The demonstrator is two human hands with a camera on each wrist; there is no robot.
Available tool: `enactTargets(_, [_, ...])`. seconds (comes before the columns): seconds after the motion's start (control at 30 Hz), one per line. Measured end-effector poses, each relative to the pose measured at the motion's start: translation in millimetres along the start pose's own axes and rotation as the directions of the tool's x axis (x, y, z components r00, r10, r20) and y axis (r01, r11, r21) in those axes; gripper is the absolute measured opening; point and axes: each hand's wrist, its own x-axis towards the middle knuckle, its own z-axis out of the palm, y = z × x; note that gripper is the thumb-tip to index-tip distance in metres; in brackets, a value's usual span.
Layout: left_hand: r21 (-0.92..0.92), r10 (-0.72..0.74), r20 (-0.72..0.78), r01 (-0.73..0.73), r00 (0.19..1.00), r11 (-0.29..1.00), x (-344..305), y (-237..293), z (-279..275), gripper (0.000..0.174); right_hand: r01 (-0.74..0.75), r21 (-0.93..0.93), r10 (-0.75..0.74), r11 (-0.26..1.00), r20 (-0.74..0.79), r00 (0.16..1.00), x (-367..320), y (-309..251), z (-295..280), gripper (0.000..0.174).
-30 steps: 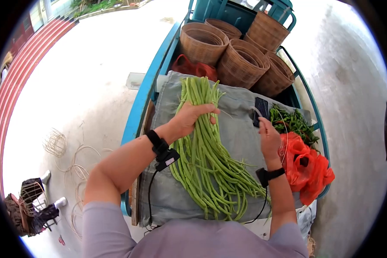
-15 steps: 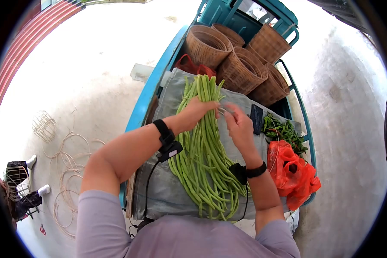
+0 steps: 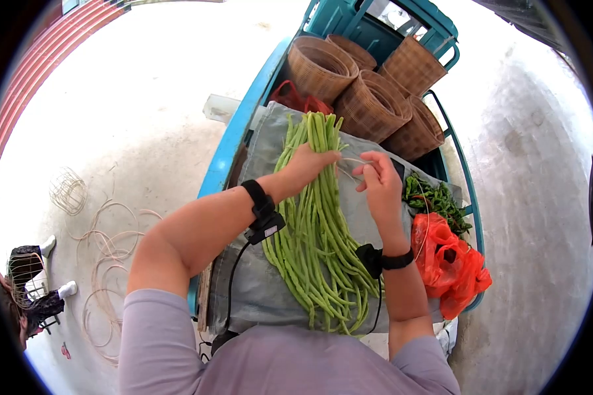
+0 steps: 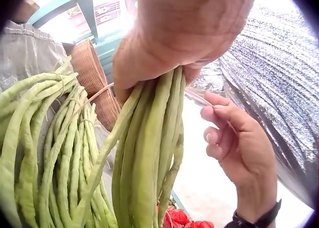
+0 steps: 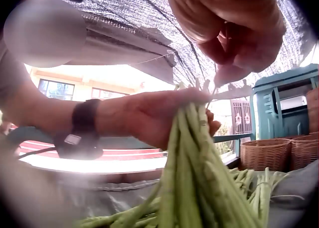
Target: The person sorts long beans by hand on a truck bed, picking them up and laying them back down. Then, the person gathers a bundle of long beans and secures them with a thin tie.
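Note:
A thick bundle of long green beans (image 3: 316, 243) lies lengthwise on a grey cloth (image 3: 254, 296) spread over a blue cart. My left hand (image 3: 319, 161) grips the bundle near its far end, fingers curled round the pods (image 4: 149, 153). My right hand (image 3: 369, 174) is just right of it and pinches a thin pale strip (image 3: 350, 160) between thumb and forefinger. The left wrist view shows that strip (image 4: 219, 106) running from the right hand (image 4: 239, 143) toward the gripped beans. In the right wrist view the right hand (image 5: 234, 33) is above the left hand (image 5: 159, 115).
Several woven baskets (image 3: 319, 66) stand at the cart's far end. Red plastic bags (image 3: 451, 263) and dark green vegetables (image 3: 435, 197) lie at the right edge. The cart's blue rail (image 3: 234, 148) runs along the left. Wire coils (image 3: 105, 263) lie on the concrete ground.
My right hand left the dark phone at the right and came over to the bean bundle beside my left hand, now pinching the thin strip. The left hand kept its grip.

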Motion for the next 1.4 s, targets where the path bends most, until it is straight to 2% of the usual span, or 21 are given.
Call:
enactTargets(0.07, [0.07, -0.007, -0.027, 0.008, 1.0, 0.998, 3, -3, 0, 0.013, -0.131, 0.296, 0.116, 0.946, 0.067, 0.991, 6, 0, -7, 0.02])
enactTargets(0.13, [0.037, 0.011, 0.004, -0.011, 1.0, 0.999, 4, -4, 0, 0.014, -0.202, 0.609, 0.15, 0.767, 0.136, 0.979, 8, 1, -10, 0.022])
enactTargets(0.23, [-0.002, 0.023, 0.052, -0.022, 0.998, 1.0, 5, -6, 0, 0.014, -0.175, 0.697, 0.113, 0.695, 0.135, 0.984, 10, 1, -9, 0.026])
enactTargets(0.4, [0.036, 0.017, 0.112, -0.022, 0.994, 0.999, 1, 1, 4, 0.019, -0.056, 0.525, 0.09, 0.849, -0.039, 0.995, 22, 11, -10, 0.022])
enactTargets(0.53, [0.089, 0.05, 0.113, -0.06, 0.992, 0.994, -2, 4, 7, 0.019, 0.266, 0.173, -0.257, 0.948, -0.071, 0.964, 13, -22, 11, 0.014])
enactTargets(0.57, [0.09, 0.072, 0.117, -0.083, 0.991, 0.992, -3, 4, 8, 0.018, 0.435, 0.03, -0.433, 0.9, -0.041, 0.9, 15, -24, 18, 0.015])
enactTargets(0.63, [0.218, 0.293, 0.202, -0.334, 0.935, 0.917, 1, -3, 2, 0.015, 0.718, -0.228, -0.72, 0.658, 0.093, 0.688, 24, -30, 32, 0.019])
enactTargets(0.67, [0.271, 0.393, 0.253, -0.454, 0.884, 0.849, 3, -8, -1, 0.015, 0.735, -0.274, -0.724, 0.621, 0.159, 0.671, 25, -33, 40, 0.021])
enactTargets(0.73, [0.075, 0.544, 0.186, -0.563, 0.818, 0.823, 14, -36, 0, 0.02, 0.768, -0.352, -0.717, 0.535, 0.291, 0.633, 26, -41, 52, 0.024])
enactTargets(0.8, [-0.164, 0.499, 0.117, -0.479, 0.859, 0.862, 10, -43, 0, 0.022, 0.711, -0.301, -0.632, 0.635, 0.326, 0.703, 28, -49, 53, 0.021])
enactTargets(0.83, [-0.306, 0.378, 0.113, -0.33, 0.919, 0.893, 4, -38, 1, 0.021, 0.679, -0.275, -0.588, 0.68, 0.349, 0.73, 30, -51, 53, 0.02])
enactTargets(0.9, [-0.308, 0.156, 0.207, -0.087, 0.966, 0.947, -5, -13, 1, 0.02, 0.635, -0.218, -0.641, 0.741, 0.056, 0.766, 33, -53, 46, 0.015])
enactTargets(0.93, [-0.169, 0.047, 0.267, -0.001, 0.963, 0.986, -9, 10, 3, 0.02, 0.616, -0.18, -0.636, 0.767, -0.09, 0.766, 36, -52, 39, 0.014])
enactTargets(0.97, [-0.024, -0.075, 0.311, 0.087, 0.948, 0.996, -12, 21, 3, 0.021, 0.539, -0.038, -0.536, 0.842, -0.176, 0.826, 44, -45, 28, 0.016])
enactTargets(1.0, [-0.014, -0.072, 0.354, 0.083, 0.932, 0.996, -12, 22, 3, 0.022, 0.451, 0.11, -0.414, 0.886, -0.251, 0.875, 55, -35, 17, 0.019])
enactTargets(1.07, [0.012, -0.073, 0.451, 0.075, 0.89, 0.997, -11, 20, 6, 0.023, 0.126, 0.35, -0.129, 0.928, -0.013, 0.992, 78, -13, -1, 0.024])
enactTargets(1.1, [-0.011, -0.081, 0.48, 0.099, 0.874, 0.995, -11, 19, 8, 0.023, -0.061, 0.431, 0.007, 0.9, 0.125, 0.992, 86, -1, -5, 0.027])
enactTargets(1.13, [-0.033, -0.088, 0.509, 0.121, 0.857, 0.992, -11, 18, 8, 0.023, -0.216, 0.512, 0.055, 0.831, 0.311, 0.949, 91, 11, -4, 0.03])
enactTargets(1.2, [-0.036, -0.101, 0.554, 0.145, 0.826, 0.989, -8, 18, 10, 0.023, -0.527, 0.561, 0.055, 0.639, 0.65, 0.758, 101, 22, 1, 0.036])
enactTargets(1.3, [-0.002, -0.118, 0.613, 0.151, 0.781, 0.989, -9, 18, 10, 0.023, -0.581, 0.393, -0.135, 0.713, 0.89, 0.435, 109, 13, 10, 0.048])
enactTargets(1.4, [0.02, -0.122, 0.671, 0.147, 0.731, 0.989, -15, 25, 10, 0.024, -0.58, 0.314, -0.116, 0.752, 0.929, 0.353, 97, -26, 26, 0.051])
